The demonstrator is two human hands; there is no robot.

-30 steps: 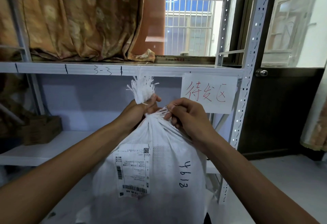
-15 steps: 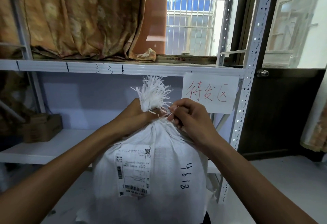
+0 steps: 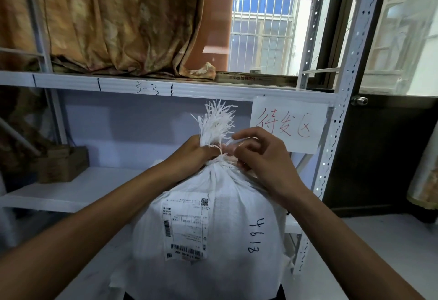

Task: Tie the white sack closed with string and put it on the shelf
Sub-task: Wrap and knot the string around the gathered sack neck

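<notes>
A full white woven sack (image 3: 227, 209) stands upright in front of me, with a shipping label and a handwritten number on its side. Its frayed mouth (image 3: 216, 122) is bunched together and sticks up above the neck. My left hand (image 3: 189, 155) is closed around the neck from the left. My right hand (image 3: 263, 155) pinches a thin white string (image 3: 219, 150) that loops the neck. The white metal shelf (image 3: 78, 190) lies behind the sack.
A brown cardboard box (image 3: 62, 163) sits on the left of the lower shelf. The upper shelf board (image 3: 132, 85) carries folded orange-brown cloth. A paper sign with red writing (image 3: 288, 124) hangs on the right upright (image 3: 341, 100). A dark door stands at the right.
The frayed mouth has been gathered tighter and now stands taller. My right hand has shifted slightly up and right with the string, its fingers opened out more around the neck.
</notes>
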